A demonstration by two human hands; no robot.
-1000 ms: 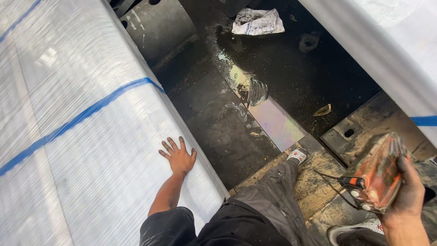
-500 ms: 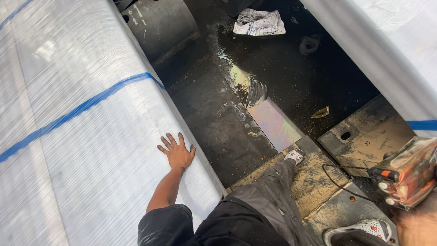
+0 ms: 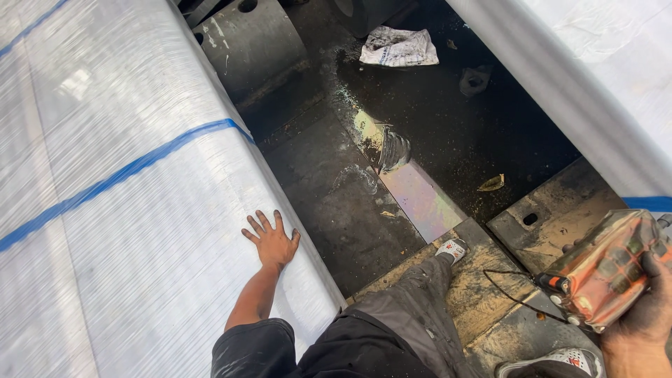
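My left hand [image 3: 271, 240] lies flat, fingers spread, on the side of a huge white wrapped roll [image 3: 119, 189] with a blue band that fills the left of the view. My right hand [image 3: 647, 315] at the lower right grips an orange remote control box [image 3: 605, 269] covered in clear plastic; a thin black cord trails from the box to the left. My grey trouser leg and white shoe [image 3: 451, 248] stand on a dirty metal plate between the two hands.
Another white wrapped roll [image 3: 595, 84] with a blue band runs along the right. Between the rolls lies a dark, oily floor pit [image 3: 448, 133] with an iridescent puddle, a crumpled paper [image 3: 399, 47] and a curved steel cradle [image 3: 255, 45] at the top.
The remote control box has swung from upright to a tilted position lower at the right edge. My left hand has stayed on the roll.
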